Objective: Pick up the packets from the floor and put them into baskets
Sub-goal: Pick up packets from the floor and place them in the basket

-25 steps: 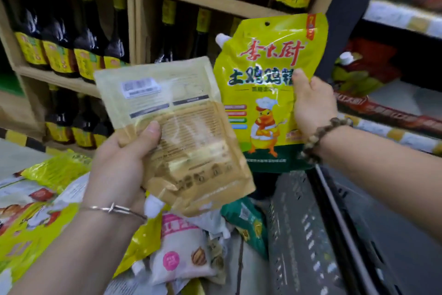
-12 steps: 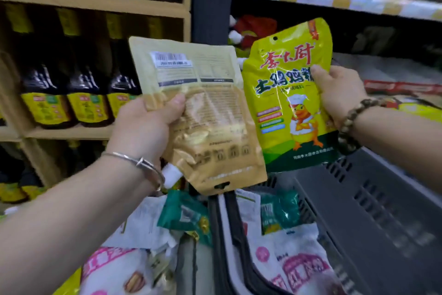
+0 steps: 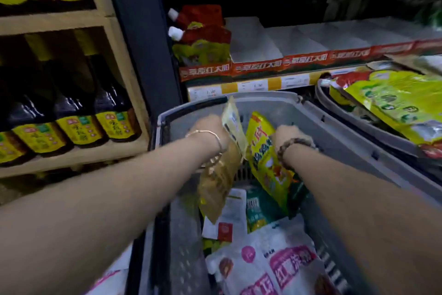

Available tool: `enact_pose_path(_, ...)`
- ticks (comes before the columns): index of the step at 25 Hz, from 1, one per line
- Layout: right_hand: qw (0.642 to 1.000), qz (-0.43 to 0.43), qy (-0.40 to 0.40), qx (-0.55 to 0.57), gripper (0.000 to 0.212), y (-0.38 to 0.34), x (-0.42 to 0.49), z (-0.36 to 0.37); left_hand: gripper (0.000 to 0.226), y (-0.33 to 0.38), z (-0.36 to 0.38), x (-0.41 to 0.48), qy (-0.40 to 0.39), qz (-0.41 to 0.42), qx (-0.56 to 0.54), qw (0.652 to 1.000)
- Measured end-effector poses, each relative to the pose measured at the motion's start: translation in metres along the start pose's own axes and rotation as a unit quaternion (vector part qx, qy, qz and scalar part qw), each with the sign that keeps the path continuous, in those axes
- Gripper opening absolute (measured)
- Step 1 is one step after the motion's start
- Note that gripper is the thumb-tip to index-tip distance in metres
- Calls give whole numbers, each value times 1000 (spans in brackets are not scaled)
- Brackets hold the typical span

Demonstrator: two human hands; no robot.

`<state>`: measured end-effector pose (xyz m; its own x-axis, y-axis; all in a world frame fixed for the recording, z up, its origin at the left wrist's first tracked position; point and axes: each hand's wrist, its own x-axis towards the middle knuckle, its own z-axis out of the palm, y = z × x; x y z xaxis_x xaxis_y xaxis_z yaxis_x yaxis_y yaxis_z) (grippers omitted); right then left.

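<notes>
view: head camera, looking down along both forearms into a shop aisle; the hands and what they hold are motion-blurred.
left hand (image 3: 210,128): over the far part of the grey basket (image 3: 334,124), gripping the tan packet (image 3: 221,176) near its upper end; the single fingers are too blurred to tell apart. a silver bangle (image 3: 216,138) sits on the wrist.
right hand (image 3: 284,134): just right of the left hand, gripping the right edge of the yellow packet (image 3: 264,158) in its upper half; fingers equally blurred. a bead bracelet (image 3: 293,145) is on the wrist.
tan packet: hangs from the left hand within the basket's outline. its long axis is steep, the barcode end pointing up and far, the other end pointing down and near, above the packets lying in the basket.
yellow packet: just right of the tan one, their upper parts touching or overlapping. its long axis is also steep, top end far, lower end slanting near and right, printed face toward the camera.
grey basket: middle of the scene; its near part holds a pink-and-white packet (image 3: 275,268), a green packet (image 3: 256,211) and a white packet (image 3: 230,218) with a red square.
second basket (image 3: 358,124): far right, heaped with yellow-green packets (image 3: 394,98).
left: wooden shelf (image 3: 71,157) of dark bottles (image 3: 79,112) with yellow labels.
far: dark shelf with red spout pouches (image 3: 201,31).
</notes>
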<state>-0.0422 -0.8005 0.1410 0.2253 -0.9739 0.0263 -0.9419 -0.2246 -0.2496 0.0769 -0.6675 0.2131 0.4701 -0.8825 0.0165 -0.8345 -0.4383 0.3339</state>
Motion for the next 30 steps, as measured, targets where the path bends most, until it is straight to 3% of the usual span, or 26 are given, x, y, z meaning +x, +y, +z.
enact_pose_path(2, 999, 24, -36, 20, 29, 11, 3, 32, 34, -2, 31, 22, -95, -44, 53, 993)
enact_pose_path(4, 992, 60, -78, 77, 29, 22, 5, 63, 40, -19, 71, 34, -140, -117, 44, 982)
enact_pose_path(7, 983, 88, -94, 131, 33, 30, 7, 95, 36, -56, 132, 35, -92, -282, -149, 943)
enact_pose_path(11, 979, 95, -97, 153, 37, 31, 14, 125, 27, -78, 183, 43, -66, -340, -223, 911)
enact_pose_path(16, 989, 72, -100, 79, 30, 44, 10, 157, 8, -98, 224, 44, -74, -329, -170, 926)
enact_pose_path(18, 997, 9, -70, 25, 41, 49, 4, 162, 21, -101, 231, 41, -37, -342, -175, 922)
enact_pose_path(20, 996, -75, -33, -32, 50, 49, -4, 164, 41, -96, 229, 35, -4, -319, -111, 941)
enact_pose_path(22, 983, -167, -22, -79, 54, 48, -7, 167, 63, -90, 223, 31, -47, -188, 19, 981)
enact_pose_path(24, 966, -235, -81, -69, 61, 55, -7, 168, 95, -86, 226, 22, -178, -27, 117, 977)
enact_pose_path(26, 944, -272, -177, -67, 84, 67, -8, 172, 129, -83, 230, 11, -297, -10, 148, 943)
enact_pose_path(28, 922, -282, -246, -101, 109, 74, -11, 177, 139, -86, 237, 5, -325, -16, 173, 930)
enact_pose_path(30, 912, -274, -281, -120, 121, 78, -11, 184, 130, -84, 242, 0, -302, -11, 201, 932)
